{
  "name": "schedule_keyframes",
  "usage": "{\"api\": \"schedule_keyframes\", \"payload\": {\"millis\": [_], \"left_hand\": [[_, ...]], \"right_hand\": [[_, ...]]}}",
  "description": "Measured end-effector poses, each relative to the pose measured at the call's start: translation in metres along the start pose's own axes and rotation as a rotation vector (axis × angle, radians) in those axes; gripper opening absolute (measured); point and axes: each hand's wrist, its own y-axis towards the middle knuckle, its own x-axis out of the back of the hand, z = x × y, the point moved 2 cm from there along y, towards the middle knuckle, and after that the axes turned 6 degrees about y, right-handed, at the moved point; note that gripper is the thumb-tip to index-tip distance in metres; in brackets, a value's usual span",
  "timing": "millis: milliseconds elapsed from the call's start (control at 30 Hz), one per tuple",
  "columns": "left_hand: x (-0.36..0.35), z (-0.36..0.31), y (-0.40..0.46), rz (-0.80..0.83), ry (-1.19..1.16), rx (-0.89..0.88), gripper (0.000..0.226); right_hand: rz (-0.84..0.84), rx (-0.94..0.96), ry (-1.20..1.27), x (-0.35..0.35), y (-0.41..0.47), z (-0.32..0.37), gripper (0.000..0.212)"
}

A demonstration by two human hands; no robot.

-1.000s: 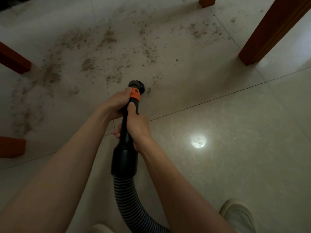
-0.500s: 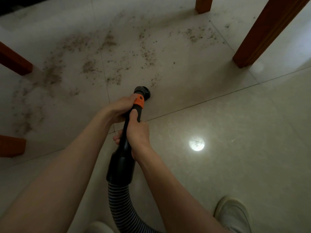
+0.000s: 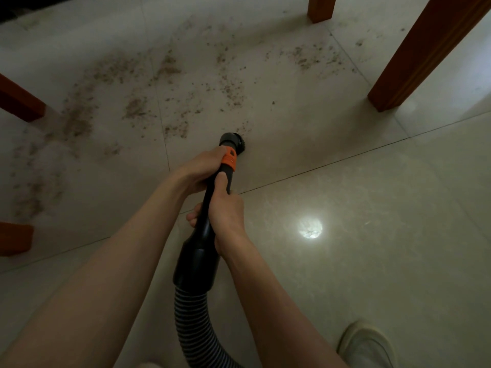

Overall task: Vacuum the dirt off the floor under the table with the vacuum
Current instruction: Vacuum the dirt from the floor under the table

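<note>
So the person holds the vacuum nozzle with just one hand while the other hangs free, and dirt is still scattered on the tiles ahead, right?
Not quite: the head view shows both hands on the vacuum nozzle. The left hand grips near the orange collar and the right hand grips the tube just behind it. The dirt does lie scattered on the tiles ahead.
</note>
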Motion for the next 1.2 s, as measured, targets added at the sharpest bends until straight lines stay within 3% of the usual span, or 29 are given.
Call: {"api": "schedule_keyframes", "payload": {"millis": [367,767,1200], "left_hand": [[-0.013,-0.026,0.019,0.037,-0.076,-0.078,0.034],[-0.027,-0.048,0.048,-0.112,0.013,-0.111,0.031],[-0.009,-0.011,0.020,-0.089,-0.159,-0.119,0.034]], "right_hand": [[-0.007,0.010,-0.005,0.008,0.025,0.022,0.042],[0.014,0.026,0.050,0.022,0.047,0.053,0.038],[0.056,-0.014,0.044,0.006,0.026,0.018,0.042]]}}
